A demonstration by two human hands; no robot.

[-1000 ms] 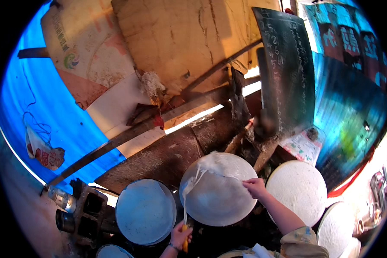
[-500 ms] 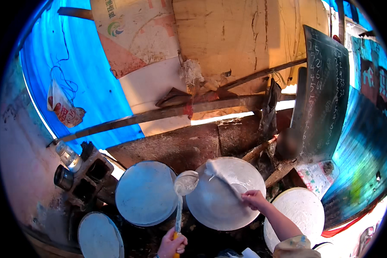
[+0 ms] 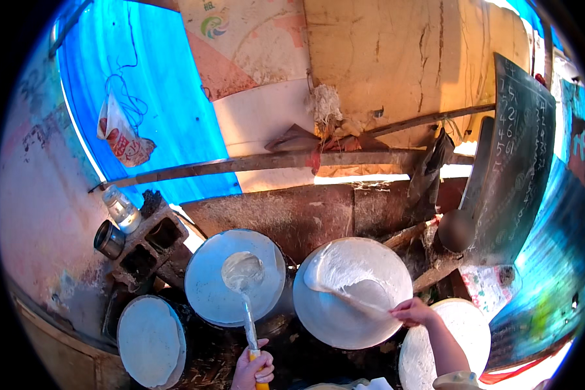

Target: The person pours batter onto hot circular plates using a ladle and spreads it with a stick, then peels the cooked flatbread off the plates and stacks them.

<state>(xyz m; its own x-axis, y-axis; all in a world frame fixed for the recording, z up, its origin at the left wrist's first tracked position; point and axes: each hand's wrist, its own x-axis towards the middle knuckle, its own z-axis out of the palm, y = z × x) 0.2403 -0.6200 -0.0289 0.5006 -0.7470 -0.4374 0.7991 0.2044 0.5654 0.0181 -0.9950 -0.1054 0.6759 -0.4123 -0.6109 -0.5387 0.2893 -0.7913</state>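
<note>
My left hand (image 3: 253, 369) is wrapped round the yellow handle of a ladle (image 3: 243, 272). Its round bowl, smeared with something whitish, is over the left middle round griddle (image 3: 205, 286); whether it touches the surface I cannot tell. With pinched fingers, my right hand (image 3: 415, 313) grips the edge of a thin white pancake (image 3: 344, 298) at the right middle griddle (image 3: 325, 331). The pancake's edge stretches in a raised fold across the griddle towards its left side.
A pale-coated round griddle (image 3: 151, 341) stands at the far left, another (image 3: 465, 331) under my right forearm. Hollow blocks (image 3: 153, 250) hold a glass jar (image 3: 122, 209) and a dark metal cup (image 3: 109, 239). Behind are a rusty metal sheet (image 3: 273, 224) and a chalk-marked blackboard (image 3: 517, 156).
The ladle has moved left, from between the two middle griddles to over the left one. My right hand has drawn the pancake's edge slightly right and nearer. The view has shifted.
</note>
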